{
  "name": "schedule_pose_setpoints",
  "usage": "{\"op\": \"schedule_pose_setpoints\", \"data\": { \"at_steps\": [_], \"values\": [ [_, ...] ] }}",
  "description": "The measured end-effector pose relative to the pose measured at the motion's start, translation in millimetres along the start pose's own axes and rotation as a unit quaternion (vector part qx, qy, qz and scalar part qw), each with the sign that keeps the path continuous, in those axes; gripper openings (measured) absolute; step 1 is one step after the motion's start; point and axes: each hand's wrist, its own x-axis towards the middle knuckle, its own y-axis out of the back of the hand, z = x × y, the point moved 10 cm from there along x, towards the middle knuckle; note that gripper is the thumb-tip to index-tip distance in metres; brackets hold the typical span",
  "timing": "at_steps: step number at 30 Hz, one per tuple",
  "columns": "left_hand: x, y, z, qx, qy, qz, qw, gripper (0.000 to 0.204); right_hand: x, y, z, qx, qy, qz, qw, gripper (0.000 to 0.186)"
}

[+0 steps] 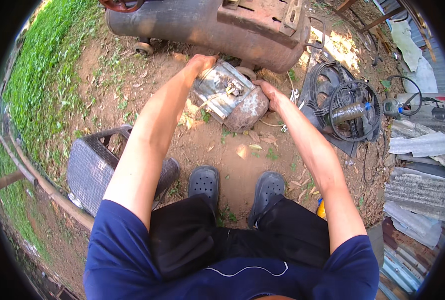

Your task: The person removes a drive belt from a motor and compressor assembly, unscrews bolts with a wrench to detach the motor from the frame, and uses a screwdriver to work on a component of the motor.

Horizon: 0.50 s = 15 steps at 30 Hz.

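A worn electric motor [221,95] with a grey ribbed body and a rusty rounded end cover [248,111] is between my two hands, tilted in front of my feet. Loose wires [232,90] show at an opening on its upper side. My left hand [202,63] grips its far left end, with the fingertips hidden behind it. On the other side, my right hand [269,93] holds the motor by the rusty end, its fingers partly out of sight. Just beyond the motor lies a large rusty cylindrical tank [182,31] with a small wheel [143,47].
Right of my hands are black plastic fan frames [312,100] with a plastic bottle [351,114] on top, and wrenches [294,95] beside them. A black woven-pattern plastic chair [90,162] lies at left. Corrugated metal sheets [417,192] pile up at far right.
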Motion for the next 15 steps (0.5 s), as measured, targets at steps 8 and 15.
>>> {"op": "schedule_pose_setpoints", "data": {
  "at_steps": [8,15],
  "values": [
    [60,-13,-77,-0.063,0.063,-0.010,0.996,0.027,23,0,-3,0.012,0.036,0.043,0.998,0.031],
    [26,-4,-37,0.103,-0.100,0.009,0.990,0.032,11,0,-4,-0.006,0.047,0.058,0.997,0.031]
  ]
}}
